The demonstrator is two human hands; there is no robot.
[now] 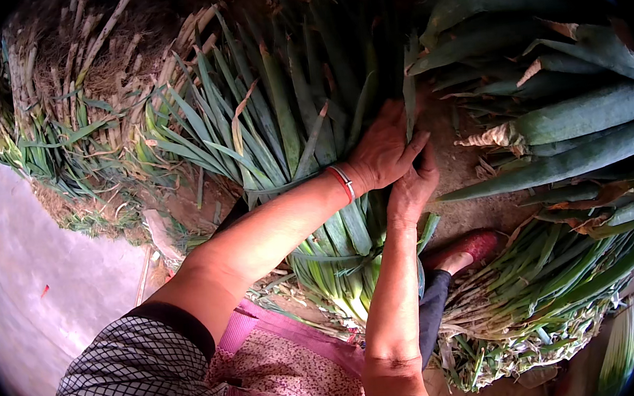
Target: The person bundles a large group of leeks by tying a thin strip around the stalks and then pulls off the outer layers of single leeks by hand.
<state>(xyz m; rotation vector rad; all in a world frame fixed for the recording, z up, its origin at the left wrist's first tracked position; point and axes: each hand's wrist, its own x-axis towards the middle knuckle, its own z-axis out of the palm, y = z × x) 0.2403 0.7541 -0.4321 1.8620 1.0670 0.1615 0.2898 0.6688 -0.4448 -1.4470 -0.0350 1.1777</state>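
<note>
A thick bundle of green onions (286, 121) lies before me, its green leaves pointing away and its pale stems (350, 303) towards me. A lower leaf tie (323, 257) is knotted around it. Higher up, a second leaf strip (270, 190) circles the bundle and passes behind my left forearm. My left hand (381, 149), with a red-and-silver bracelet at its wrist, is at the bundle's right side, thumb and fingers pinched on the strip. Touching it, my right hand (416, 185) pinches there too. One narrow leaf end (409, 94) rises from between the fingers. The pinch itself is partly hidden.
Stacked onions with roots (76, 78) stand at upper left. Large green leaves (572, 116) reach in from the right. Thinner onions (542, 279) lie on trimmings at lower right, near a red shoe (465, 248). Pale concrete floor (42, 253) shows at left.
</note>
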